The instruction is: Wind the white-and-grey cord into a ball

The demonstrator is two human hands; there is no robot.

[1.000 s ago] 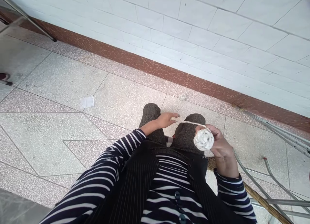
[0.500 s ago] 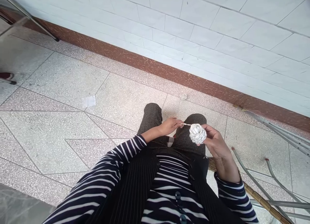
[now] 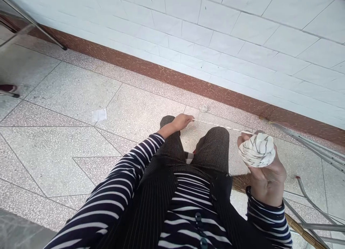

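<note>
A white ball of cord (image 3: 257, 150) with thin dark flecks rests in my right hand (image 3: 269, 173), whose fingers wrap round it from below and behind. From the ball a taut white cord (image 3: 215, 125) stretches leftward above my knees. My left hand (image 3: 182, 121) pinches that cord between thumb and fingertips, over my left knee. On the floor beyond my knees, near the wall, lies a smaller ball of cord (image 3: 203, 108).
A metal-framed chair (image 3: 309, 197) and a straw broom (image 3: 241, 183) are at my right. Metal tubes (image 3: 304, 139) lean by the wall skirting. A white paper (image 3: 99, 115) lies on the floor at left. Far left are a metal leg (image 3: 51, 37) and a dark red shoe (image 3: 8, 88).
My right hand has moved right and nearer the camera with the ball. My left hand has shifted slightly left and away from my body. The cord between them is much longer.
</note>
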